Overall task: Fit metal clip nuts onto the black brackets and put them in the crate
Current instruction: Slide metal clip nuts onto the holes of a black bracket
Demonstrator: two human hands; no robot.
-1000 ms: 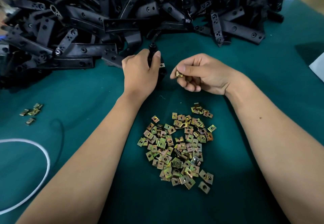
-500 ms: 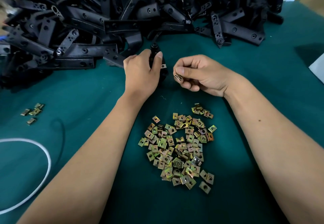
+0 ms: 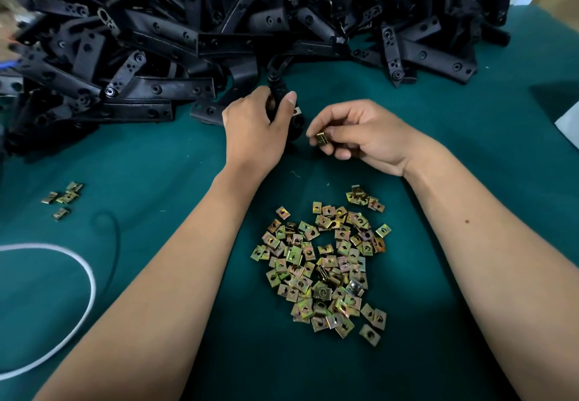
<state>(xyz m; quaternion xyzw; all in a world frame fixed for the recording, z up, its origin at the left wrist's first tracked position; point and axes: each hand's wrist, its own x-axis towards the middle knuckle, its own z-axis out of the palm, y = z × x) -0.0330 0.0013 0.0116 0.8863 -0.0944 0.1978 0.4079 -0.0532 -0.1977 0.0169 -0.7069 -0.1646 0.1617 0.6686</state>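
One clip nut [image 3: 322, 140]: pinched in right hand [image 3: 363, 135]; light, springy, hold by edges.
Left hand [image 3: 260, 128]: grips stiff bracket [image 3: 279, 87].

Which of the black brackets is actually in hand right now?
The bracket gripped in the left hand, just in front of the bracket pile; a clip nut already sits on it. The others lie untouched.

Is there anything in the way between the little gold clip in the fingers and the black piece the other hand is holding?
Nothing visible is. The right hand pinches the clip nut beside the black bracket gripped by the left hand, with only bare green cloth showing in the gap.
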